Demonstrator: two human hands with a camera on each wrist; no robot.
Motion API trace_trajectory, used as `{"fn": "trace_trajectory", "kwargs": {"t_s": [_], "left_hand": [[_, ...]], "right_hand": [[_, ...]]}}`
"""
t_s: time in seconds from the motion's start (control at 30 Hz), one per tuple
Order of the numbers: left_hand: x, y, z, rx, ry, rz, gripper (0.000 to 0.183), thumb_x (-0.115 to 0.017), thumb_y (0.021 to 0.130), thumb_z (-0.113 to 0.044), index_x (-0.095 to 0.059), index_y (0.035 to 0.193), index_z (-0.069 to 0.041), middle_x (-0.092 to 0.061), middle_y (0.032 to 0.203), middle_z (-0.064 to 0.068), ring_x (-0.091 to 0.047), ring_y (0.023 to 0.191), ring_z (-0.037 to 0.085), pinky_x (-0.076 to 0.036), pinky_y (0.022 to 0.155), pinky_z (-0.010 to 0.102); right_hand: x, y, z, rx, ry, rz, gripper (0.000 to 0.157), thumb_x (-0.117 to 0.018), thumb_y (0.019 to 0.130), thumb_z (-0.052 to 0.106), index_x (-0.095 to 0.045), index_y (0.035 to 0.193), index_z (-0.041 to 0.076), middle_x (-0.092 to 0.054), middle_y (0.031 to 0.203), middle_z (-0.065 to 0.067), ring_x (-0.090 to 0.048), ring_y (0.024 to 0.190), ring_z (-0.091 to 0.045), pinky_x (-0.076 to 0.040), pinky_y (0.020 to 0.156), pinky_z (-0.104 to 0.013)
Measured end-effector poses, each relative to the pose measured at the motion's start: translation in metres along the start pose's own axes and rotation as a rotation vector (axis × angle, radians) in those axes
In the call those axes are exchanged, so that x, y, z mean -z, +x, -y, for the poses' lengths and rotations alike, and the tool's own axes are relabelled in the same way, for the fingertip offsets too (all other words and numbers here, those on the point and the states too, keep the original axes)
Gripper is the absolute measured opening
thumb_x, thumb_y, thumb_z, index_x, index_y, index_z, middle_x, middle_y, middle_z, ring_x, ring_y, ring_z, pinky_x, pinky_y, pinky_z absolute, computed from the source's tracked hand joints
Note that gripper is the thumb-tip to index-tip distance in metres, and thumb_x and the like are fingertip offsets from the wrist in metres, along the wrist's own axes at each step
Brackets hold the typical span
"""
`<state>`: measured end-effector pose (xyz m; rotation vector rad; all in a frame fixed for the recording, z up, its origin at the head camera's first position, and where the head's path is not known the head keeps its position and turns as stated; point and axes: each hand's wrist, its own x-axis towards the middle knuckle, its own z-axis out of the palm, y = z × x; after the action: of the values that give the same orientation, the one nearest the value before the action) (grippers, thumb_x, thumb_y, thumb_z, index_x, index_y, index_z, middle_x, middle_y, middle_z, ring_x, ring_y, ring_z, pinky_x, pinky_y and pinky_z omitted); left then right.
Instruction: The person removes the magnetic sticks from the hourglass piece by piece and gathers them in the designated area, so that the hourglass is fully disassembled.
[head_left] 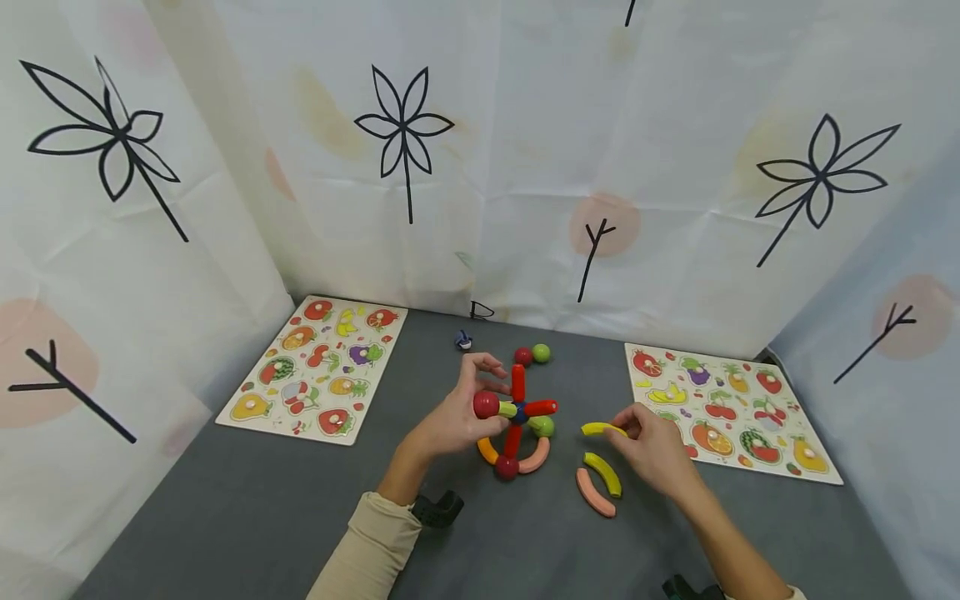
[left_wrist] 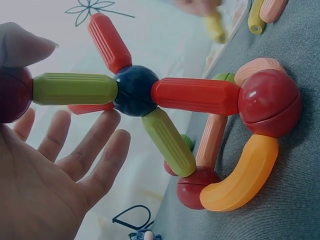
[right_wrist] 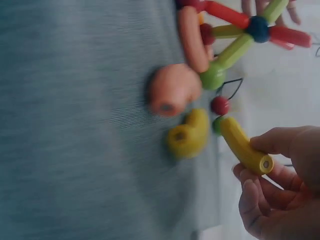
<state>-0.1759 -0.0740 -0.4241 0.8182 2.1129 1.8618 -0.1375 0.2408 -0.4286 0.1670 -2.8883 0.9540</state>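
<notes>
From the head view, I see the left hand [head_left: 468,408] spread beside a standing model of ridged red and green plastic rods around a dark blue ball [head_left: 520,412]. The right hand [head_left: 658,450] pinches a curved yellow plastic rod [head_left: 596,428] above the grey cloth [head_left: 247,517], near another yellow rod [head_left: 604,476] and a curved pink rod [head_left: 595,493].

At the left wrist, the fingers fan out; the thumb meets a glossy dark red ball [left_wrist: 14,95], how firmly I can't tell.

At the right wrist, thumb and fingertips clasp the yellow rod, its round-inset end showing.
</notes>
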Motion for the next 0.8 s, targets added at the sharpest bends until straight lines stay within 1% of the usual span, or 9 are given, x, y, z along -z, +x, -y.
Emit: {"fn": "trace_trajectory", "kwargs": {"t_s": [0.1, 0.23, 0.37, 0.47, 0.57, 0.63, 0.7, 0.8], "left_hand": [[0.000, 0.000, 0.001, 0.000, 0.006, 0.001, 0.068, -0.063, 0.087, -0.001, -0.020, 0.138, -0.013, -0.034, 0.144, 0.015, -0.051, 0.134, 0.034, -0.059, 0.091, 0.032], [0.001, 0.000, 0.001, 0.001, 0.002, 0.003, 0.067, -0.063, 0.088, -0.001, -0.020, 0.138, -0.013, -0.034, 0.144, 0.015, -0.051, 0.133, 0.034, -0.059, 0.091, 0.031], [0.002, 0.001, 0.001, 0.002, -0.004, 0.007, 0.067, -0.063, 0.088, 0.000, -0.020, 0.137, -0.012, -0.033, 0.145, 0.018, -0.050, 0.134, 0.034, -0.059, 0.092, 0.032], [0.002, 0.001, 0.001, 0.001, 0.000, 0.010, 0.067, -0.063, 0.088, -0.001, -0.020, 0.137, -0.012, -0.032, 0.146, 0.020, -0.050, 0.133, 0.034, -0.059, 0.092, 0.033], [0.002, 0.001, 0.001, 0.005, 0.007, 0.012, 0.066, -0.064, 0.088, -0.002, -0.020, 0.136, -0.012, -0.032, 0.145, 0.021, -0.051, 0.133, 0.035, -0.059, 0.092, 0.034], [0.002, 0.001, 0.001, 0.010, 0.017, 0.010, 0.065, -0.064, 0.088, -0.002, -0.021, 0.135, -0.012, -0.034, 0.144, 0.020, -0.051, 0.132, 0.036, -0.059, 0.092, 0.035], [0.002, 0.001, 0.001, 0.014, 0.034, 0.000, 0.063, -0.065, 0.088, -0.003, -0.022, 0.134, -0.012, -0.036, 0.139, 0.018, -0.051, 0.131, 0.037, -0.058, 0.092, 0.035], [0.002, 0.002, 0.001, 0.028, 0.063, -0.026, 0.061, -0.067, 0.089, -0.006, -0.024, 0.131, -0.013, -0.039, 0.132, 0.017, -0.052, 0.124, 0.036, -0.056, 0.091, 0.035]], "right_hand": [[-0.004, -0.009, -0.009, -0.066, -0.023, 0.029, 0.017, -0.075, 0.092, 0.020, -0.067, 0.099, 0.006, -0.068, 0.088, -0.005, -0.056, 0.074, -0.012, -0.045, 0.065, -0.024], [-0.009, -0.017, -0.015, -0.146, -0.035, 0.091, 0.018, -0.073, 0.093, 0.021, -0.066, 0.099, 0.006, -0.070, 0.090, -0.004, -0.060, 0.077, -0.013, -0.048, 0.066, -0.025], [-0.015, -0.021, -0.016, -0.180, -0.031, 0.137, 0.016, -0.073, 0.092, 0.020, -0.066, 0.098, 0.006, -0.069, 0.088, -0.003, -0.060, 0.077, -0.012, -0.049, 0.066, -0.022], [-0.017, -0.022, -0.015, -0.181, -0.034, 0.159, 0.016, -0.072, 0.091, 0.019, -0.067, 0.097, 0.005, -0.068, 0.087, -0.002, -0.059, 0.076, -0.012, -0.049, 0.064, -0.021], [-0.015, -0.020, -0.010, -0.159, -0.048, 0.152, 0.014, -0.072, 0.091, 0.018, -0.068, 0.096, 0.006, -0.067, 0.086, -0.002, -0.057, 0.074, -0.011, -0.048, 0.063, -0.021], [-0.013, -0.018, -0.004, -0.122, -0.039, 0.146, 0.014, -0.073, 0.092, 0.019, -0.069, 0.097, 0.007, -0.067, 0.087, -0.001, -0.057, 0.074, -0.011, -0.048, 0.062, -0.021], [-0.012, -0.015, 0.004, -0.058, -0.005, 0.138, 0.017, -0.075, 0.093, 0.022, -0.069, 0.102, 0.009, -0.068, 0.093, -0.002, -0.059, 0.078, -0.012, -0.049, 0.065, -0.022], [-0.017, -0.009, 0.018, 0.084, 0.076, 0.136, 0.027, -0.076, 0.092, 0.025, -0.069, 0.114, 0.010, -0.068, 0.108, -0.006, -0.062, 0.091, -0.020, -0.052, 0.072, -0.025]]}}
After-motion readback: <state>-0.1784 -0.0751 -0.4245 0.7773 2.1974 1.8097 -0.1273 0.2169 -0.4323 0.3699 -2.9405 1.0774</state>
